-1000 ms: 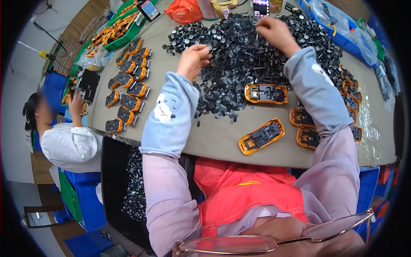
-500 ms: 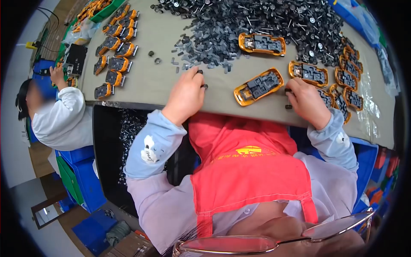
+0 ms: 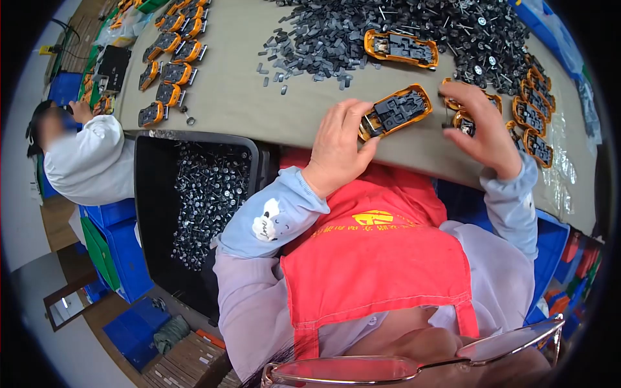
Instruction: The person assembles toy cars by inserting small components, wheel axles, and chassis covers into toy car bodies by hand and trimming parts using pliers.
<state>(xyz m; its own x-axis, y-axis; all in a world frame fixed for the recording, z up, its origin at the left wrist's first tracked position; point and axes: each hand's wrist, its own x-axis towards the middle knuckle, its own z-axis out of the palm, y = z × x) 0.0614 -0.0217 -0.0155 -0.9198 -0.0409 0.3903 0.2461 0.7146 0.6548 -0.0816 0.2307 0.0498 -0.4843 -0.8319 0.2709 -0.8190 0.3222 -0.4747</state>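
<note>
My left hand point(image 3: 339, 142) grips the left end of an upside-down orange toy car point(image 3: 400, 111) with a dark grey underside, near the table's front edge. Its fingers and thumb cover that end. Just right of this car, my right hand point(image 3: 480, 126) holds a thin wheel axle point(image 3: 446, 111) upright between fingertips and thumb. Behind that hand are more overturned orange cars, partly hidden. Another overturned car point(image 3: 401, 49) lies farther back, beside a heap of small dark grey plastic pieces point(image 3: 323, 48).
A big pile of black wheels and axles point(image 3: 482, 45) covers the back right. Rows of orange cars stand at left point(image 3: 174, 72) and right point(image 3: 532, 113). A black bin point(image 3: 145, 213) of wheel axles sits below the front edge. A co-worker point(image 3: 87, 158) sits at far left.
My left hand has gone right, from a wheel axle to the toy car. My right hand has spread its grip on its axle. A small wheel piece now lies at the table edge above the bin.
</note>
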